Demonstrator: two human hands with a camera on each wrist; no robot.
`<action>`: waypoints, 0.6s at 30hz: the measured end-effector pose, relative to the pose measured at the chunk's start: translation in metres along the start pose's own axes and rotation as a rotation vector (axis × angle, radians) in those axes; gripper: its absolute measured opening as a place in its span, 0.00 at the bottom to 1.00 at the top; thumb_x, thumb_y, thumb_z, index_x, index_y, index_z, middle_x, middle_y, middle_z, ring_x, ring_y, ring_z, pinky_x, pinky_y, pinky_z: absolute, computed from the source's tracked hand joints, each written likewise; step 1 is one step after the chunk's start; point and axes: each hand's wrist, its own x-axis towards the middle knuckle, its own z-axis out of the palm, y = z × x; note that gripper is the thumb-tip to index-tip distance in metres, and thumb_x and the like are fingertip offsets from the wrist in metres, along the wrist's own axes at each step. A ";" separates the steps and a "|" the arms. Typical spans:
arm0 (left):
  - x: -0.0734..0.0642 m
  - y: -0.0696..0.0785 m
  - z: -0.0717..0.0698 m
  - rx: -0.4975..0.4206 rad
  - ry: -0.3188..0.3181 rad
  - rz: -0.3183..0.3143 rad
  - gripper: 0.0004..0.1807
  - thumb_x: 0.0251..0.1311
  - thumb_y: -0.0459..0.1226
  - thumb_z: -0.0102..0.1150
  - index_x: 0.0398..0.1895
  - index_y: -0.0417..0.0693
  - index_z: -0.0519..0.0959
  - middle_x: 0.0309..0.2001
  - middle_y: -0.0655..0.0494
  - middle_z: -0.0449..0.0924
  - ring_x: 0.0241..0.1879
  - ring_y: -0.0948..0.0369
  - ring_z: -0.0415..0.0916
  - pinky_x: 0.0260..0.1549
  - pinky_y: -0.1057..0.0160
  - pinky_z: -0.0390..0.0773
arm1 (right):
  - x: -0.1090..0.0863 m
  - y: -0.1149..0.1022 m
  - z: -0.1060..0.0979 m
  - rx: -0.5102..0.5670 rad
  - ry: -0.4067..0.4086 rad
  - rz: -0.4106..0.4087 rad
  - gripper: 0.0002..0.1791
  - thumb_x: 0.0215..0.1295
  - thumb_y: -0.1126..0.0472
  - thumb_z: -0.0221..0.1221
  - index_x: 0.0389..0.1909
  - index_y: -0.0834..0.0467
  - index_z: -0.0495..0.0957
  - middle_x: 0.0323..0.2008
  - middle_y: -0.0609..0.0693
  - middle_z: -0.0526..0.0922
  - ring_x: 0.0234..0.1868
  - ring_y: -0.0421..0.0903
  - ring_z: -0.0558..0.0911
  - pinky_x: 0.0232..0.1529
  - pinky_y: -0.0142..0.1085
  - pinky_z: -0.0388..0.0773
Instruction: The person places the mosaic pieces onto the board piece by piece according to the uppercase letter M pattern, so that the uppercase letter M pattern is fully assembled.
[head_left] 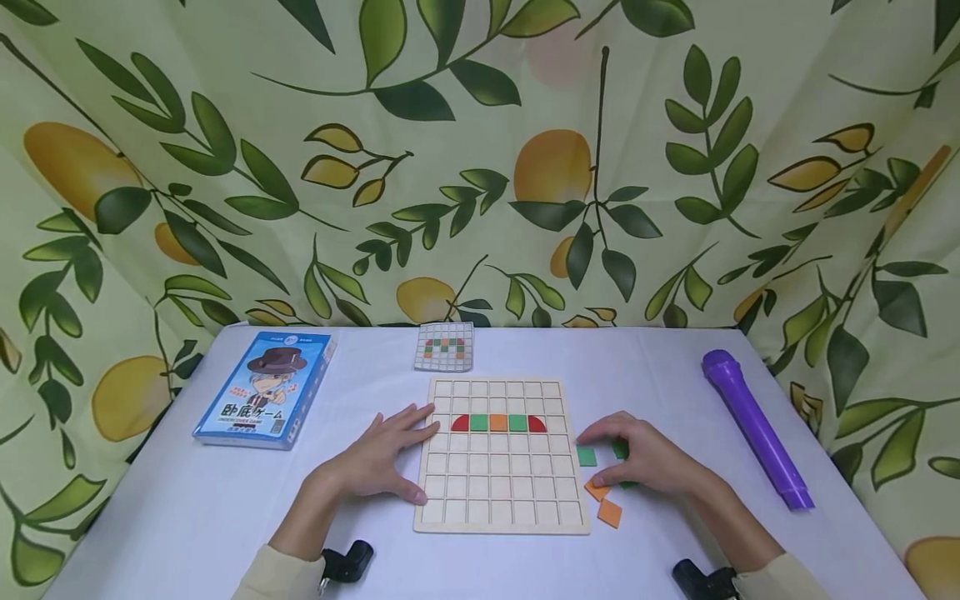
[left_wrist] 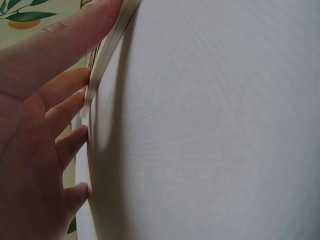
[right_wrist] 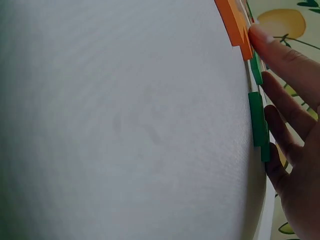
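A square wooden grid board (head_left: 498, 487) lies on the white table. One of its upper rows holds a red rounded tile (head_left: 461, 424), green, orange (head_left: 498, 422) and green square tiles, then another red rounded tile (head_left: 537, 424). My left hand (head_left: 378, 454), fingers spread, touches the board's left edge with thumb and fingertips. Beside the right edge, my right hand (head_left: 652, 457) is over loose green tiles (head_left: 587, 457) and orange tiles (head_left: 610, 513). Its thumb touches or nearly touches an orange tile in the right wrist view (right_wrist: 231, 22). The hand partly hides some green tiles (right_wrist: 257, 119).
Behind the board lies a small pattern card (head_left: 443, 358) with a coloured grid. A blue game box (head_left: 262, 392) is at the left, and a purple cylinder (head_left: 757, 429) with a wider end at the right. Leaf-patterned cloth (head_left: 480, 167) hangs behind the table.
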 end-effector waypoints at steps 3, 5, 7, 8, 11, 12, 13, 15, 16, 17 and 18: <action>-0.001 0.000 -0.001 -0.010 0.001 0.003 0.58 0.37 0.52 0.84 0.76 0.49 0.67 0.83 0.55 0.52 0.84 0.46 0.41 0.79 0.31 0.35 | 0.002 0.001 0.000 -0.016 -0.009 -0.008 0.27 0.46 0.45 0.78 0.51 0.41 0.85 0.52 0.40 0.86 0.56 0.41 0.77 0.59 0.32 0.76; -0.002 0.001 -0.001 -0.010 0.004 0.004 0.57 0.37 0.52 0.84 0.75 0.49 0.68 0.83 0.55 0.52 0.84 0.46 0.42 0.79 0.31 0.35 | 0.002 0.002 0.000 -0.019 -0.009 0.002 0.26 0.47 0.46 0.78 0.50 0.41 0.86 0.51 0.39 0.87 0.55 0.40 0.77 0.58 0.31 0.76; -0.002 0.002 -0.001 -0.014 0.006 0.004 0.57 0.37 0.51 0.84 0.75 0.48 0.68 0.83 0.55 0.53 0.84 0.45 0.42 0.79 0.30 0.35 | 0.002 0.002 0.000 -0.015 -0.011 0.017 0.24 0.48 0.47 0.78 0.49 0.40 0.86 0.51 0.39 0.87 0.54 0.38 0.78 0.56 0.30 0.76; -0.002 0.002 0.000 -0.014 0.007 0.003 0.57 0.37 0.51 0.84 0.75 0.48 0.68 0.83 0.54 0.53 0.84 0.45 0.42 0.79 0.30 0.35 | 0.002 0.003 0.000 -0.012 -0.012 0.022 0.23 0.49 0.47 0.77 0.49 0.40 0.86 0.50 0.39 0.87 0.53 0.36 0.77 0.55 0.29 0.77; -0.003 0.002 0.000 -0.018 0.008 -0.001 0.57 0.37 0.51 0.84 0.75 0.48 0.68 0.83 0.55 0.53 0.84 0.45 0.42 0.79 0.30 0.35 | 0.002 0.003 0.000 0.000 -0.014 0.036 0.21 0.51 0.46 0.76 0.48 0.39 0.87 0.49 0.38 0.87 0.51 0.34 0.77 0.53 0.28 0.77; -0.003 0.002 0.000 -0.019 0.008 -0.002 0.57 0.37 0.51 0.84 0.75 0.48 0.68 0.83 0.55 0.53 0.84 0.46 0.42 0.79 0.30 0.35 | 0.002 0.003 0.000 0.006 -0.015 0.037 0.21 0.52 0.46 0.76 0.48 0.39 0.87 0.49 0.38 0.87 0.51 0.33 0.77 0.53 0.28 0.77; -0.003 0.002 0.000 -0.019 0.008 -0.003 0.57 0.37 0.51 0.84 0.75 0.48 0.68 0.83 0.55 0.53 0.84 0.46 0.42 0.79 0.30 0.35 | 0.002 0.003 0.000 0.011 -0.015 0.039 0.20 0.52 0.46 0.76 0.48 0.40 0.87 0.48 0.38 0.87 0.50 0.33 0.77 0.53 0.27 0.77; -0.003 0.002 0.000 -0.019 0.007 -0.003 0.57 0.37 0.51 0.84 0.75 0.48 0.68 0.83 0.55 0.53 0.84 0.46 0.42 0.79 0.30 0.35 | 0.003 0.003 -0.001 0.028 -0.019 0.032 0.19 0.53 0.47 0.75 0.47 0.41 0.87 0.48 0.39 0.88 0.50 0.33 0.78 0.53 0.28 0.77; -0.003 0.002 0.000 -0.019 0.007 -0.003 0.57 0.37 0.51 0.84 0.75 0.48 0.68 0.83 0.55 0.53 0.84 0.46 0.42 0.79 0.30 0.35 | 0.003 0.003 -0.001 0.037 -0.021 0.029 0.18 0.53 0.47 0.75 0.46 0.42 0.87 0.48 0.39 0.88 0.50 0.33 0.78 0.53 0.28 0.77; -0.003 0.002 0.000 -0.018 0.007 -0.003 0.57 0.37 0.51 0.84 0.75 0.48 0.68 0.83 0.55 0.53 0.84 0.46 0.42 0.79 0.30 0.35 | 0.003 0.002 -0.001 0.047 -0.024 0.024 0.17 0.54 0.48 0.75 0.46 0.42 0.87 0.47 0.40 0.88 0.50 0.33 0.78 0.53 0.28 0.77; -0.003 0.002 0.000 -0.018 0.007 -0.003 0.57 0.37 0.51 0.84 0.75 0.48 0.68 0.83 0.55 0.53 0.84 0.46 0.42 0.79 0.30 0.35 | 0.004 0.002 -0.002 0.056 -0.028 0.020 0.17 0.54 0.49 0.75 0.45 0.43 0.87 0.47 0.40 0.88 0.50 0.33 0.79 0.54 0.28 0.77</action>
